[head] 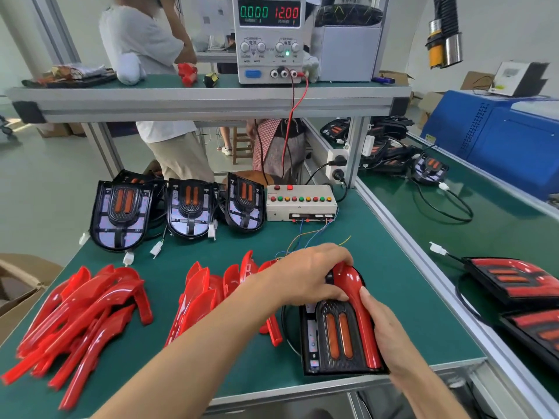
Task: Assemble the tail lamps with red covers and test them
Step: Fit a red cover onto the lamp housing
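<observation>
At the near right of the green worktop (378, 243), the left hand (305, 276) and right hand (390, 331), both closed on a red cover (357, 300), seat it on the tail lamp (332, 337); next, probably press it home along its full edge, then connect to the test box (301, 204).

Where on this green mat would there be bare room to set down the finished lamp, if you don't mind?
Bare mat lies between the black lamp bases and red covers, and right of the right hand. The near left corner is crowded.

A blue machine (496, 137) stands right; cardboard box (18, 285) sits left.
</observation>
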### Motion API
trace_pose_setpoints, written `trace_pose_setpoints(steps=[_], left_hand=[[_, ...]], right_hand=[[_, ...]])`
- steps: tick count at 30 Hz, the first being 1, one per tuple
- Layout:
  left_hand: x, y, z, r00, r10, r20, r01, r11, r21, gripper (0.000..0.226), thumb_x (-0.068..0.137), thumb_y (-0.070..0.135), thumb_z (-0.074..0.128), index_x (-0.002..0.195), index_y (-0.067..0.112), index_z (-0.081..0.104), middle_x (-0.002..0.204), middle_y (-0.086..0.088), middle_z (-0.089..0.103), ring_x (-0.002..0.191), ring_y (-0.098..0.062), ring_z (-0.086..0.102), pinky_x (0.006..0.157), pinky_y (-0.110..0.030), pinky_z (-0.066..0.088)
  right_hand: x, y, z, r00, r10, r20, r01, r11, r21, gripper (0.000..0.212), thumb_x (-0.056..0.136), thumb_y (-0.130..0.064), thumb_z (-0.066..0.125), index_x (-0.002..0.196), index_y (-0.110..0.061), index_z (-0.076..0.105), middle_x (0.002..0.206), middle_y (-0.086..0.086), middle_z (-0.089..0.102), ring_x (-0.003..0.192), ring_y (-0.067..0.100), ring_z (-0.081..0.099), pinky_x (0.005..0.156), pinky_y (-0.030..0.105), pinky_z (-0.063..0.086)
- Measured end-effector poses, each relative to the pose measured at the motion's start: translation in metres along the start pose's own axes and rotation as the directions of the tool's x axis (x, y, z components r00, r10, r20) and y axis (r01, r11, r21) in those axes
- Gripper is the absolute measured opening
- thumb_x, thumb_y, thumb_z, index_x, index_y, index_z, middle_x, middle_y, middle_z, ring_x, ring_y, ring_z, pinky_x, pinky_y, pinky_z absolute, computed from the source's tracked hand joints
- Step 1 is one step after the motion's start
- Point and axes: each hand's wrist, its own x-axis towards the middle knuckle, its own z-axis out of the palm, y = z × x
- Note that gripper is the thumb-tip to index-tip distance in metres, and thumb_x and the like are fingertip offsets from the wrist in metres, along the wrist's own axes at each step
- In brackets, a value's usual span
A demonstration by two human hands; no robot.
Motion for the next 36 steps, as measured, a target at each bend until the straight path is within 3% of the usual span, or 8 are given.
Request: trace_pose_setpoints(steps=[5,17,24,27,31,36], left_hand=[[0.006,0.004,-0.007,0.997,0.016,0.076,-0.025,0.991,0.129,0.054,0.086,0.041,0.076,0.130,0.017,0.055,0.123,0.000,0.058,0.109,-0.021,0.058,0.092,-0.040,0.049],[0.008,0.002,-0.010,0.991,-0.026,0.129,0.013,0.995,0.099,0.054,0.086,0.038,0.078,0.127,0.012,0.052,0.119,-0.005,0.061,0.103,-0.025,0.056,0.092,-0.042,0.046],[0.012,0.004,-0.013,0.983,-0.067,0.170,0.045,0.991,0.127,0.055,0.085,0.041,0.078,0.125,0.014,0.052,0.118,-0.005,0.062,0.104,-0.025,0.057,0.092,-0.044,0.048],[0.013,0.007,-0.013,0.979,-0.068,0.190,0.036,0.985,0.169,0.054,0.087,0.041,0.076,0.126,0.012,0.053,0.120,-0.007,0.062,0.107,-0.027,0.057,0.093,-0.043,0.047],[0.014,0.008,-0.013,0.978,-0.064,0.198,0.026,0.982,0.186,0.053,0.087,0.042,0.075,0.126,0.013,0.055,0.121,-0.006,0.061,0.109,-0.026,0.056,0.094,-0.043,0.047],[0.011,0.006,-0.007,0.986,-0.035,0.161,0.012,0.990,0.144,0.053,0.087,0.039,0.076,0.128,0.012,0.058,0.121,-0.005,0.063,0.111,-0.025,0.058,0.095,-0.042,0.047]], right_hand=[[-0.001,0.002,-0.003,1.000,0.021,-0.002,-0.021,1.000,-0.004,0.065,0.082,-0.075,0.054,0.113,-0.023,0.077,0.108,0.019,0.077,0.096,0.035,0.075,0.075,0.040,0.063],[-0.001,0.002,-0.003,1.000,0.019,-0.022,-0.020,0.999,-0.042,0.060,0.090,-0.068,0.045,0.112,-0.023,0.077,0.106,0.019,0.077,0.098,0.039,0.074,0.089,0.054,0.060],[-0.001,-0.001,-0.005,0.999,0.039,-0.010,-0.039,0.996,-0.081,0.061,0.090,-0.071,0.043,0.112,-0.025,0.076,0.105,0.015,0.078,0.097,0.033,0.076,0.079,0.040,0.062],[0.000,-0.001,-0.004,0.999,0.038,-0.017,-0.039,0.995,-0.088,0.060,0.090,-0.070,0.043,0.112,-0.025,0.077,0.106,0.013,0.078,0.097,0.031,0.076,0.083,0.040,0.061],[-0.001,-0.002,-0.003,0.999,0.029,-0.018,-0.031,0.997,-0.077,0.053,0.093,-0.063,0.043,0.110,-0.028,0.078,0.105,0.013,0.079,0.094,0.028,0.077,0.072,0.032,0.061],[-0.002,-0.001,-0.004,0.999,0.023,-0.022,-0.025,0.997,-0.077,0.053,0.093,-0.063,0.042,0.108,-0.026,0.078,0.104,0.014,0.078,0.094,0.029,0.076,0.073,0.031,0.061]])
